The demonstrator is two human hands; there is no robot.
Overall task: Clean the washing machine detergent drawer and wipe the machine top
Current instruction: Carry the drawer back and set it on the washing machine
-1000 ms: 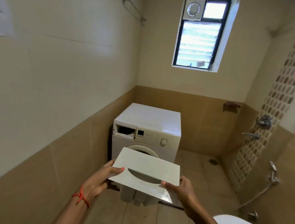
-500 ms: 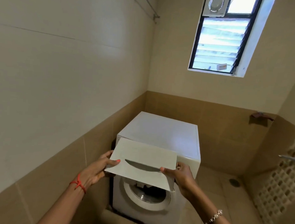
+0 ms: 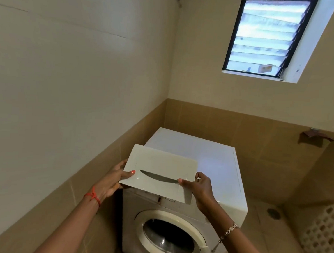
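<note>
I hold the white detergent drawer (image 3: 160, 164), its front panel with a curved handle slot facing me, in front of the washing machine's upper left corner. My left hand (image 3: 115, 178) grips the drawer's left edge, thumb on the panel. My right hand (image 3: 200, 187) grips its right lower edge, thumb at the slot's end. The white front-loading washing machine (image 3: 214, 166) stands in the corner, its flat top bare. The round door (image 3: 169, 235) is below the drawer. The drawer hides its own slot in the machine.
Tiled walls close in at the left and behind the machine. A louvred window (image 3: 266, 35) sits high on the back wall. A tiled floor with a drain (image 3: 273, 213) opens to the right, beside a patterned wall (image 3: 322, 238).
I have come closer to the machine with the drawer in both hands. The drawer now covers the machine's upper left front, and the view has tilted down onto the top.
</note>
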